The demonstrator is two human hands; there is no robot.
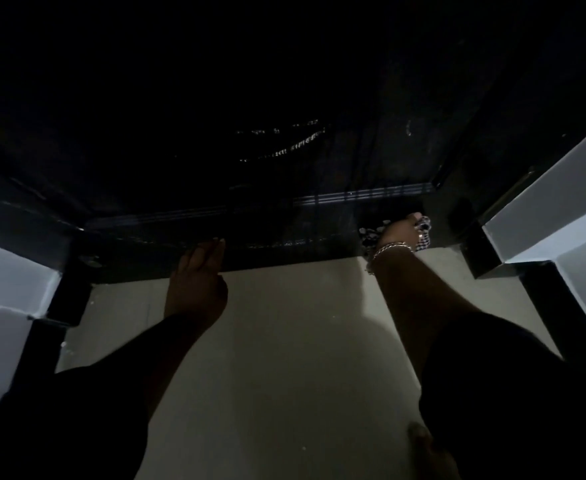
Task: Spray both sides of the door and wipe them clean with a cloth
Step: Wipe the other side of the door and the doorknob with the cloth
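Observation:
The black door [284, 133] fills the upper half of the view, dim, with wet streaks glinting near its middle. My right hand [402, 232], a chain bracelet on its wrist, holds a black-and-white checkered cloth [425, 237] against the door's bottom right corner, just above the floor. My left hand [198, 271] rests with straight fingers on the door's bottom edge, left of centre. No spray bottle is in view.
A pale tiled floor [284, 341] lies under me. The black door frame [482, 251] and white walls [544, 202] close in on the right, and another white wall [4, 282] on the left. A bare foot [426, 448] stands at the bottom right.

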